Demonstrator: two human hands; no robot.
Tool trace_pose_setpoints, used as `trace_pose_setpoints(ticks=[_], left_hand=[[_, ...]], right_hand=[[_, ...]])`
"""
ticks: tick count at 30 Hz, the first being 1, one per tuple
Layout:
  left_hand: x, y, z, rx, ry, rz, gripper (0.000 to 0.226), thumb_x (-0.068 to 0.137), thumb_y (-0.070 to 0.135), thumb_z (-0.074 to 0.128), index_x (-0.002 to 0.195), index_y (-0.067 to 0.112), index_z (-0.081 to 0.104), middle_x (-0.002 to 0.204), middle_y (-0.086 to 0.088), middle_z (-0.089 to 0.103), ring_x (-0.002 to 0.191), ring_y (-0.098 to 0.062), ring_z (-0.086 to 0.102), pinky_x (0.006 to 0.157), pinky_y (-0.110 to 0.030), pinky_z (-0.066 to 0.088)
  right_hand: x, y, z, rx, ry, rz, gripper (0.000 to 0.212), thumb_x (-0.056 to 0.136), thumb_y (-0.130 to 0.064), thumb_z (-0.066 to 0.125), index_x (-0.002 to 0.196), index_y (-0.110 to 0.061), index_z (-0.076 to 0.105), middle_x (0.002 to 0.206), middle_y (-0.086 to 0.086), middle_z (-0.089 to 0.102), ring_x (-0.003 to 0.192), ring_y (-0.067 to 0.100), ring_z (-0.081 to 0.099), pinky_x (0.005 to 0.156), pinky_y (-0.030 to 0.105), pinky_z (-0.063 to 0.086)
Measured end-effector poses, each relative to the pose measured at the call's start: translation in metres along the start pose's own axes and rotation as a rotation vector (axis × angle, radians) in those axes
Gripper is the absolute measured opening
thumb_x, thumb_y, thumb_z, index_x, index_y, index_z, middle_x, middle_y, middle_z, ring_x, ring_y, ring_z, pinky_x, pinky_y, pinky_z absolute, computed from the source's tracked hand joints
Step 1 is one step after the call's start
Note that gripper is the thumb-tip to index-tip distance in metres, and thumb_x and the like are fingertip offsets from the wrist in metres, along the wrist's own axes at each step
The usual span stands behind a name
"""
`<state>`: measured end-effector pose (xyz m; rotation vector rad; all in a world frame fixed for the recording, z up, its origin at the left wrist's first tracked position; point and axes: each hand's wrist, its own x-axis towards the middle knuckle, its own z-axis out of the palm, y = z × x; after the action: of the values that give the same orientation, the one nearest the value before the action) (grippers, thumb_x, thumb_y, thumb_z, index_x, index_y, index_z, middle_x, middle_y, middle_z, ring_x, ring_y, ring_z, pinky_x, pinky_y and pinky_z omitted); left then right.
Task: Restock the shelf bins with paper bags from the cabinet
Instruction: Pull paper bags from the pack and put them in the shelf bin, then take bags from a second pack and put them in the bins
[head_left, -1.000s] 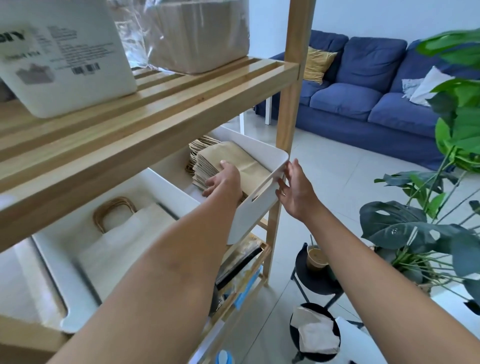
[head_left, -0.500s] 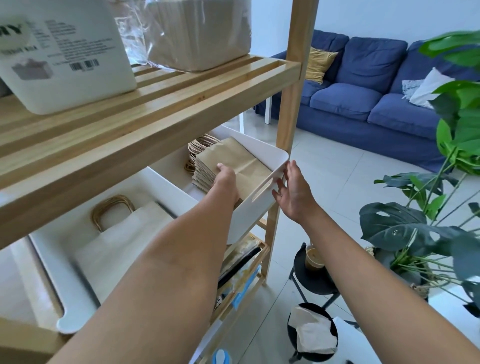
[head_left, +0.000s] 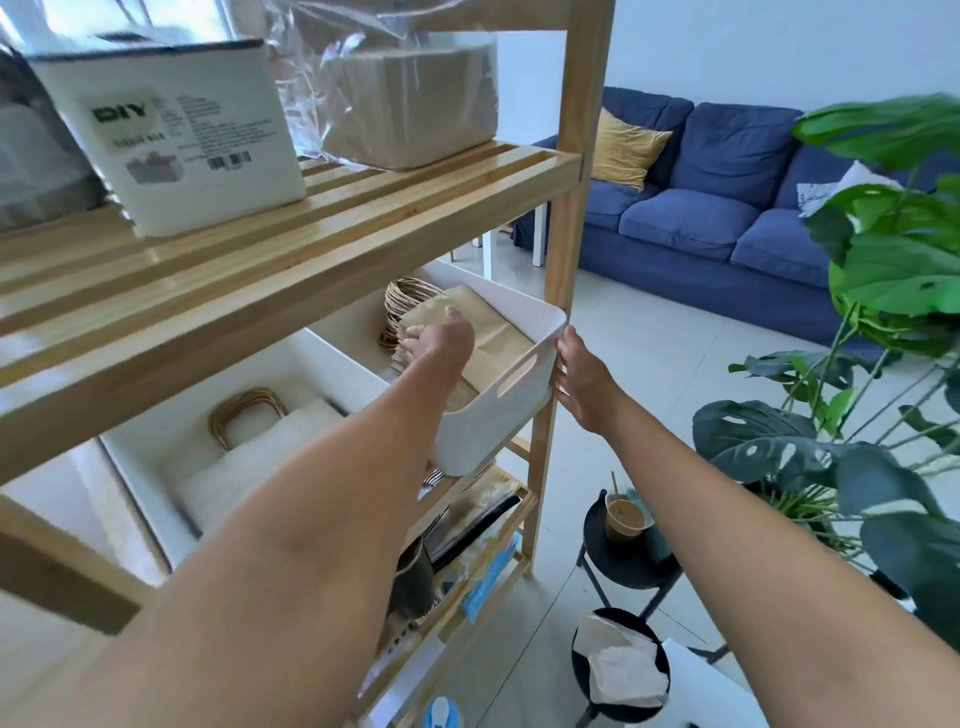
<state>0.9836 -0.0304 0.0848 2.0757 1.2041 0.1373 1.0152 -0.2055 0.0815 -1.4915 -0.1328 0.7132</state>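
A white bin (head_left: 498, 410) sits at the right end of the middle shelf, holding a stack of brown paper bags (head_left: 493, 327) with twisted handles (head_left: 402, 296). My left hand (head_left: 441, 338) reaches into this bin and lies flat on top of the stack, fingers spread. My right hand (head_left: 579, 382) presses its open palm against the bin's outer right corner. To the left, a second white bin (head_left: 156, 467) holds white paper bags (head_left: 260, 457) with brown handles.
The wooden shelf (head_left: 291, 260) carries a white DIY box (head_left: 176, 135) and a plastic-wrapped pack of brown bags (head_left: 410, 98) on top. A blue sofa (head_left: 727, 208), a large plant (head_left: 883, 312) and a black side table with a cup (head_left: 623, 530) stand to the right.
My left hand has slid further into the bin over the brown bags. The view has tilted upward, showing more of the top shelf. My right hand stays at the bin's corner.
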Motion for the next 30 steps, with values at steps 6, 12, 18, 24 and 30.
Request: trace_pose_setpoints(ticks=[6,12,18,24,30], left_hand=[[-0.079,-0.018,-0.03,0.15,-0.179,0.269,0.057,0.103,0.039,0.025,0.14,0.0,0.042,0.144,-0.02,0.044,0.134,-0.036,0.041,0.109,-0.037,0.034],[-0.147,-0.051,-0.064,0.311,-0.257,0.358,0.056,0.102,0.04,0.026,0.147,0.008,0.034,0.154,-0.015,0.032,0.142,-0.031,0.031,0.117,-0.041,0.024],[-0.25,-0.106,-0.116,0.423,-0.287,0.409,0.046,0.105,0.023,0.031,0.148,0.005,0.032,0.155,-0.013,0.032,0.141,-0.024,0.032,0.105,-0.021,0.02],[-0.302,-0.22,-0.192,0.47,-0.239,0.262,0.054,0.102,0.038,0.035,0.143,0.004,0.041,0.148,-0.015,0.043,0.136,-0.03,0.042,0.113,-0.039,0.032],[-0.357,-0.33,-0.291,0.504,-0.006,0.032,0.057,0.1,0.043,0.04,0.141,0.003,0.046,0.144,-0.011,0.048,0.129,-0.029,0.048,0.108,-0.036,0.039]], right_hand=[[-0.043,-0.005,0.014,-0.385,0.159,0.011,0.042,0.098,-0.037,0.031,0.122,-0.01,0.053,0.117,0.012,0.052,0.1,0.024,0.052,0.086,0.029,0.042],[-0.102,-0.007,0.036,-0.639,0.181,-0.066,0.024,0.096,-0.022,0.039,0.111,-0.011,0.055,0.102,0.008,0.049,0.088,0.025,0.046,0.076,0.026,0.036],[-0.184,0.022,0.08,-0.775,0.13,-0.201,0.011,0.095,-0.012,0.045,0.103,-0.013,0.052,0.1,0.008,0.048,0.091,0.019,0.043,0.075,0.025,0.033],[-0.266,0.071,0.163,-0.879,-0.051,-0.141,0.024,0.096,-0.011,0.039,0.099,-0.007,0.062,0.101,0.014,0.061,0.1,0.028,0.056,0.071,0.023,0.033],[-0.328,0.104,0.27,-0.869,-0.33,-0.222,0.008,0.087,-0.021,0.05,0.086,-0.016,0.057,0.086,0.008,0.055,0.065,0.017,0.047,0.057,0.021,0.038]])
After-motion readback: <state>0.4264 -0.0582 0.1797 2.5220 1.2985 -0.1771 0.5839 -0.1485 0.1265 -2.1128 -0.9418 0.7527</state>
